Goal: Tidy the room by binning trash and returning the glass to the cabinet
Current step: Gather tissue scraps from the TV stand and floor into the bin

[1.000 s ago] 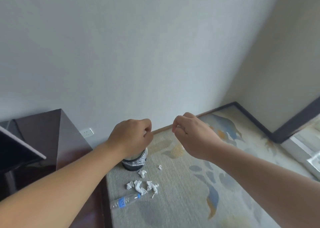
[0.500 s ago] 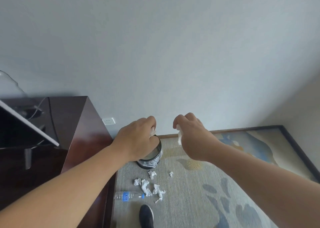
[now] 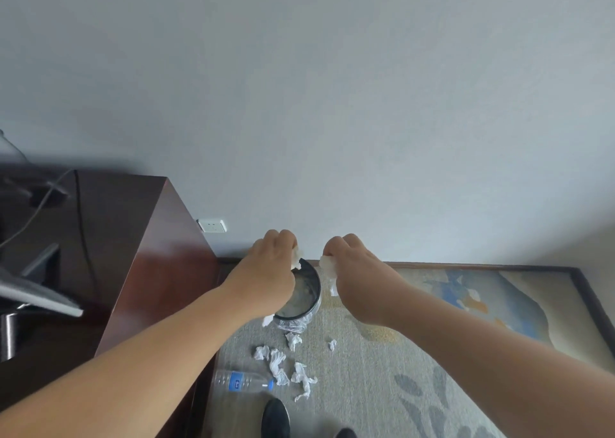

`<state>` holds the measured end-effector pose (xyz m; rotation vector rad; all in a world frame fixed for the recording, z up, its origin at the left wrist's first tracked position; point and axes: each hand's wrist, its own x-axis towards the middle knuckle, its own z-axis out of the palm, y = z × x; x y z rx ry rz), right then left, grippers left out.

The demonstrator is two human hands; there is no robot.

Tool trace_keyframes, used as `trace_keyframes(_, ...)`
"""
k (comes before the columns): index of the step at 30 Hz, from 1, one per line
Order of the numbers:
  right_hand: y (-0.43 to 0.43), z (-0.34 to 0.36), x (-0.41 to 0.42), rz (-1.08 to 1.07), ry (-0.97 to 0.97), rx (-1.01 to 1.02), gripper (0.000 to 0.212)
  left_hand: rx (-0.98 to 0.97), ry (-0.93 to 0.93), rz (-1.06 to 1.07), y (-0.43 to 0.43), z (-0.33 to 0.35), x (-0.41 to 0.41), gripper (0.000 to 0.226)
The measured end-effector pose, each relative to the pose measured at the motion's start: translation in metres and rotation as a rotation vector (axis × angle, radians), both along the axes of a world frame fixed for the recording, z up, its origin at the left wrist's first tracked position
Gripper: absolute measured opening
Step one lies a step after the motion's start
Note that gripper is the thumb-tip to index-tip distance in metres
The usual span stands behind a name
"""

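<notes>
Here, outstretched, left hand [image 3: 270,271] and right hand [image 3: 356,271] each pinch tissue [image 3: 329,266] by the bin [image 3: 297,325].

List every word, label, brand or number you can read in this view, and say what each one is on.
Water bottle lying on the carpet: its blue label has a small white mark, too blurred to read.
Wall socket: no print can be made out.
Nothing else in view shows any text.

white tissues [image 3: 279,364]; a clear bottle [image 3: 239,380] with blue label and cap; a black bin [image 3: 318,287]. the carpet [image 3: 382,387] is grey-beige with blue and orange patches and a dark border. red-brown cabinet [image 3: 159,271], pale grey wall [image 3: 332,104], white socket [image 3: 212,226].
</notes>
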<state>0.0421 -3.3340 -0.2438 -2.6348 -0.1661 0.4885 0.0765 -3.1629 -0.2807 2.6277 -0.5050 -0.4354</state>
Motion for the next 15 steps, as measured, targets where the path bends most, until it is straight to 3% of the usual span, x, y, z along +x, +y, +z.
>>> trace_keyframes(15, -0.002, -0.124, 0.1, 0.123, 0.113, -0.032, 0.044, 0.134, 0.158, 0.22, 0.001, -0.115, 0.057, 0.038)
